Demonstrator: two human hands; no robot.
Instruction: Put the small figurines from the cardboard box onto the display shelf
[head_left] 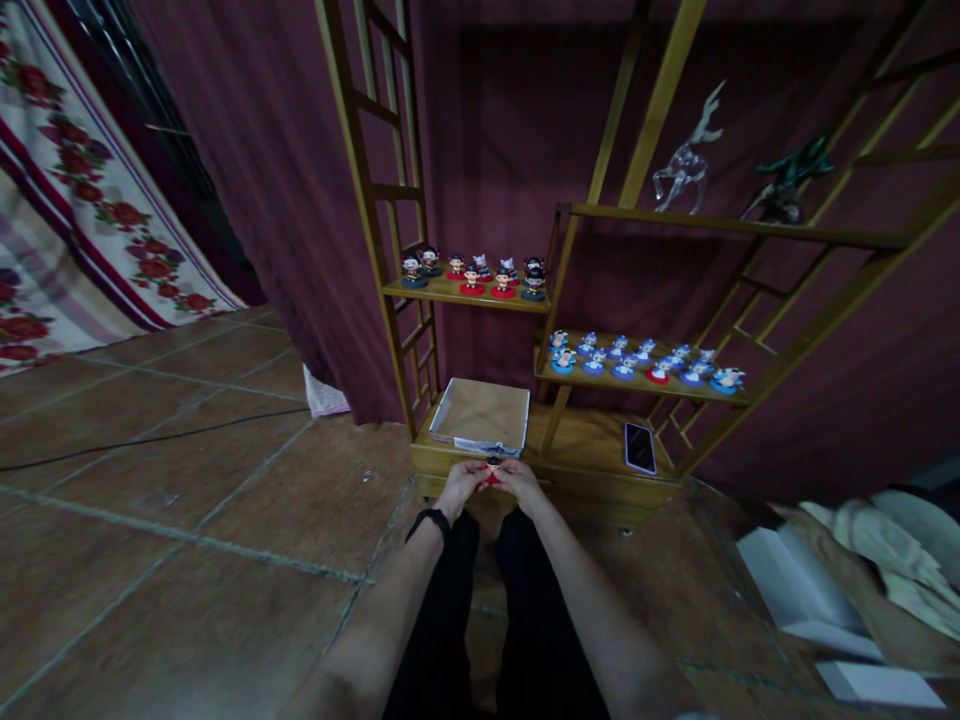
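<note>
Between my fingers is a small figurine point(493, 467) with dark hair and a red base. My left hand point(463, 482) grips it from the left, a dark band on that wrist. From the other side my right hand point(519, 478) closes on the same figurine. Just beyond both hands a shallow open cardboard box point(484, 410) rests on the low bottom board of a wooden display shelf. Similar figurines with red and dark bases stand on the upper left shelf point(450, 290). Several blue and white figurines point(625, 367) line the right shelf, one of them on a red base.
A phone point(640, 447) lies on the bottom board at right. A clear deer ornament point(682, 170) and a dark green ornament point(791, 180) stand on the top shelf. White boxes point(802, 580) lie on the floor at right. A black cable point(165, 437) crosses the tiles at left.
</note>
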